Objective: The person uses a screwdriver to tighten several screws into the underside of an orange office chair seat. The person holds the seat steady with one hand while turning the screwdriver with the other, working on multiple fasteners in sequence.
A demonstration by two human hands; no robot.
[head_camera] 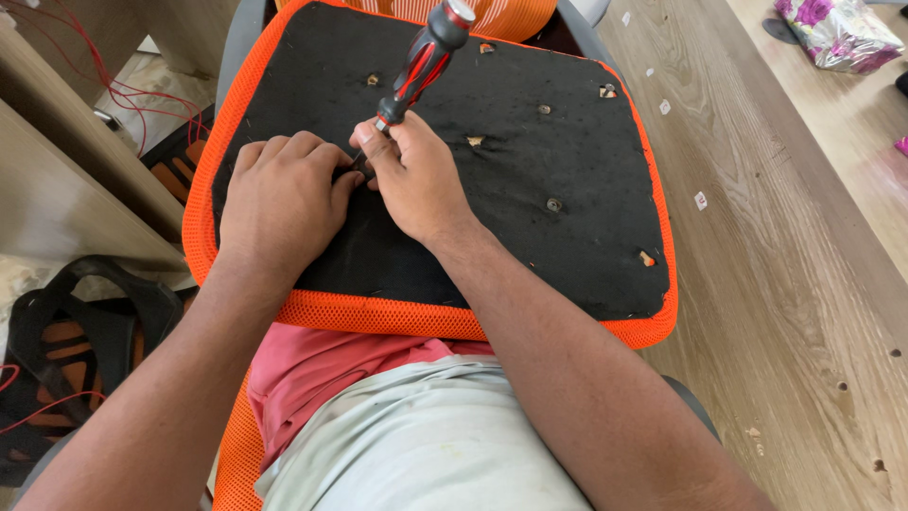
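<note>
Black fabric seat panel with orange mesh rim (567, 170): right hand (416, 175) grips red-black screwdriver (421, 66); left hand (284, 199) curled, pressing beside; wooden floor (776, 246) right.

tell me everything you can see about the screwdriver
The screwdriver has a thick moulded handle in red, black and grey, probably plastic with rubbery grip, ending in a rounded cap. It stands tilted, handle up and leaning away to the right, over the black underside of the seat cushion. The right hand grips it low, by the base of the handle. Its shaft and tip are hidden by the fingers; the left hand presses in beside them.
</note>
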